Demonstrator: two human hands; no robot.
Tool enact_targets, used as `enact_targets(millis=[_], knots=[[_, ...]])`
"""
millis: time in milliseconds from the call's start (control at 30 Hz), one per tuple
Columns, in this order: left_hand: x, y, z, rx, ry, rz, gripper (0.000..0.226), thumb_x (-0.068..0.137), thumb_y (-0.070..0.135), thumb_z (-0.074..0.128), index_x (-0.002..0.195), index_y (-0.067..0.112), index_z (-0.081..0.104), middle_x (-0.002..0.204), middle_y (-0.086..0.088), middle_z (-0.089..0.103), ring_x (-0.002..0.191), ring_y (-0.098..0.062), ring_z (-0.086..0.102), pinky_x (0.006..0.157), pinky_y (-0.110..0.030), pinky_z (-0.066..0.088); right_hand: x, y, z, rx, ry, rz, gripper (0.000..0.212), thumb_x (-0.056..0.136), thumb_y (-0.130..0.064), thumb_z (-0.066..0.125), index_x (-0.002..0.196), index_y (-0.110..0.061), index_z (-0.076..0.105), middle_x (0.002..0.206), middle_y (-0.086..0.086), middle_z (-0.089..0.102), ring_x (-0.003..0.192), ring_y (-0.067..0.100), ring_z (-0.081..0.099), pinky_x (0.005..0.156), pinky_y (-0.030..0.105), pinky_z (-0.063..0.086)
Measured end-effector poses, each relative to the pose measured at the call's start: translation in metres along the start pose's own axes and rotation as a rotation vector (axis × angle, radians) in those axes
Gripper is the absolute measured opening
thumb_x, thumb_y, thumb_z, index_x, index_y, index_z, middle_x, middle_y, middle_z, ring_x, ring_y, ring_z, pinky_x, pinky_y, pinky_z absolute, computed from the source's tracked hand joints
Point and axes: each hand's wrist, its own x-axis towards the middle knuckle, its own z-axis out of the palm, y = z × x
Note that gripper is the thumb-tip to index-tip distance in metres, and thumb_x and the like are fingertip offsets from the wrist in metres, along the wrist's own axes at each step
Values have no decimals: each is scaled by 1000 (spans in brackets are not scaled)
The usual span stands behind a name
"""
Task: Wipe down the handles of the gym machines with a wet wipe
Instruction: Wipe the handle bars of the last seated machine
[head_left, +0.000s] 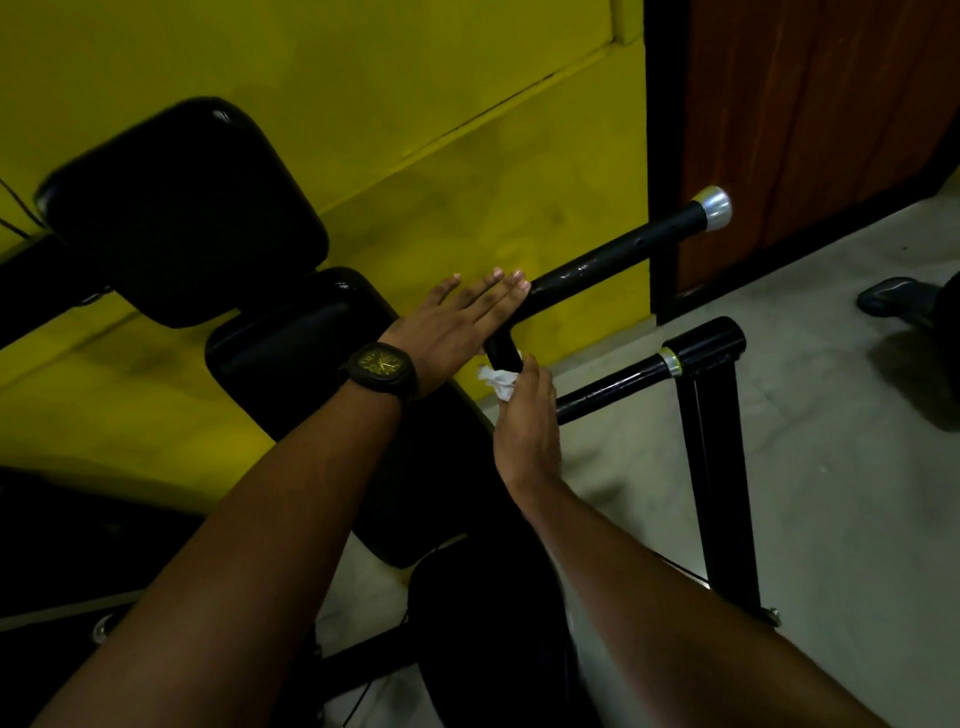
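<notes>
A black machine handle (613, 252) with a silver end cap runs up to the right at mid frame. My left hand (457, 319), a dark watch on its wrist, lies flat with straight fingers against the handle's inner end. Just below, my right hand (524, 415) pinches a crumpled white wet wipe (496, 382) beside the short black stub under the handle. A second black handle (618, 382) with a silver ring lies lower right, just past my right hand.
Black padded rests (182, 208) and a black seat pad (291, 358) fill the left and middle. A yellow wall (363, 104) stands behind, a brown door (810, 119) at right. A black frame post (719, 467) rises from the grey floor (831, 467). A person's dark shoe (888, 296) shows at far right.
</notes>
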Motion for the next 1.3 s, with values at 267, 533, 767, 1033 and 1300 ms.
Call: enact_targets(millis=[267,533,767,1033,1300], knots=[[1,3,1,-3,0,-14,82,103,19,48,155,15,-15,163,-1,-17,155,-22,-4,124,-47,14,9,-2,0,121,-36,69,48,95,-2,57,142,-5,45,136,14,54,128,29,49,105,38,40],[0,3,0,-11,7,-14,87,101,19,53,152,16,-17,166,-3,-9,155,-22,0,123,-48,16,-14,-7,-5,83,-4,24,61,99,-3,50,155,-9,27,155,10,36,144,23,32,111,33,37],[0,3,0,-5,6,-20,86,102,20,50,151,18,-20,161,0,-19,154,-21,-3,123,-48,14,-44,4,-19,294,113,-22,60,98,10,45,154,-5,30,157,4,35,143,14,38,114,26,37],[0,2,3,0,0,-21,90,101,21,53,152,18,-21,165,-1,-14,154,-21,-3,123,-49,16,3,-10,-19,95,94,-35,49,89,16,49,133,-5,56,128,11,59,120,27,56,101,33,47],[2,4,2,-15,-7,-37,86,102,19,50,151,18,-21,167,-2,-11,155,-21,-3,123,-48,14,-10,1,-19,149,106,27,48,102,-1,41,150,-2,38,149,15,49,134,30,50,109,43,44]])
